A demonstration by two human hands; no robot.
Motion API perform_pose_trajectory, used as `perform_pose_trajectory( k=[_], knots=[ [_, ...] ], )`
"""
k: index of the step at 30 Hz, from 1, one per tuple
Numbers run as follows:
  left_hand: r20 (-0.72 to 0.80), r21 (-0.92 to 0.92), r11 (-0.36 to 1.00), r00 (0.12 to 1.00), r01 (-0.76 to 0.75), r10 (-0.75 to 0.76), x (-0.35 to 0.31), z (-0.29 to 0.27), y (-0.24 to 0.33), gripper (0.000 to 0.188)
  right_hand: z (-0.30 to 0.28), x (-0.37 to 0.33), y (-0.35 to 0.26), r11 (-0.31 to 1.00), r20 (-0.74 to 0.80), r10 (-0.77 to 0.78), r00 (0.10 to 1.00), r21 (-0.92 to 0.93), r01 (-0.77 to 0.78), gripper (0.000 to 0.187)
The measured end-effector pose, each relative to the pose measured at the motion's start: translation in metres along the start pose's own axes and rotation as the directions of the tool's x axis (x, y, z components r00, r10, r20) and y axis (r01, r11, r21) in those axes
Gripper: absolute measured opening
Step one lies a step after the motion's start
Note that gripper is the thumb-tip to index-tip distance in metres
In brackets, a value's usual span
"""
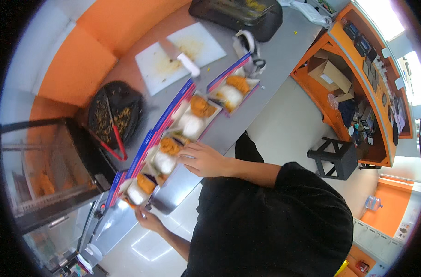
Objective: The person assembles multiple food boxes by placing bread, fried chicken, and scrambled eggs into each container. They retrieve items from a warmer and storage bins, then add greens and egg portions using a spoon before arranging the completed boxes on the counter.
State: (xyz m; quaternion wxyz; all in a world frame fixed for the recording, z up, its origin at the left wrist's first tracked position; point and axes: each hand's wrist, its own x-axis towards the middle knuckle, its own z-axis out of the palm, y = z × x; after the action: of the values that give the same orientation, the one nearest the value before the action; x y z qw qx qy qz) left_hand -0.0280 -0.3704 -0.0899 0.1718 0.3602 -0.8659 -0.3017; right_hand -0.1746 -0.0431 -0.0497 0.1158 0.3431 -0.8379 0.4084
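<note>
Several open paper food boxes with raised blue-and-red edged lids stand in a slanting row on the metal counter (173, 191). Each holds a white rice mound and an orange-brown fried piece. My left hand (149, 220) is closed at the near edge of the leftmost box (148, 195); what its fingers grip is too small to name. Over the near side of the second box (156, 174), the fingers of my right hand (202, 159) are bent together beside its fried piece (170, 146). Their tips are partly hidden. Farther right stand a third box (206, 128) and a fourth box (229, 111).
Behind the boxes lie red-handled tongs (112, 122) on a dark round pan (106, 104). A white-handled knife (188, 64) rests across white cutting boards (157, 76). A dark tray (261, 27) is at the far end; a glass-fronted cabinet (53, 161) stands left. A black stool (334, 157) is at right.
</note>
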Motion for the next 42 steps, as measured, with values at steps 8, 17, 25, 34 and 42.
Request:
perform_pose_trajectory(
  k=[8,17,25,34,42],
  knots=[
    [-0.406,0.057,0.955,0.867,-0.291,0.289,-0.09,0.089,0.182,0.023,-0.225,-0.075,0.19,0.849,-0.462,0.499,0.734,0.091,-0.52,0.013],
    [0.5,-0.631,0.726,0.572,-0.274,0.65,-0.18,0.188,0.401,0.02,-0.345,-0.057,0.399,0.641,-0.625,0.693,0.359,0.306,-0.704,0.034],
    [0.726,-0.677,0.676,0.413,0.289,0.55,-0.214,0.409,0.547,0.069,-0.438,-0.017,0.55,0.592,-0.753,0.582,0.307,0.134,-0.795,0.049],
    [0.557,-0.72,0.502,0.831,0.479,0.006,-0.166,0.54,0.596,0.074,-0.474,0.014,0.613,0.693,-0.372,0.681,0.631,0.047,-0.72,0.061],
    [0.381,-0.712,0.694,0.89,0.108,0.252,-0.137,0.421,0.7,0.054,-0.617,0.047,0.572,0.457,-0.207,0.74,0.64,0.853,-0.253,0.039]
  ],
)
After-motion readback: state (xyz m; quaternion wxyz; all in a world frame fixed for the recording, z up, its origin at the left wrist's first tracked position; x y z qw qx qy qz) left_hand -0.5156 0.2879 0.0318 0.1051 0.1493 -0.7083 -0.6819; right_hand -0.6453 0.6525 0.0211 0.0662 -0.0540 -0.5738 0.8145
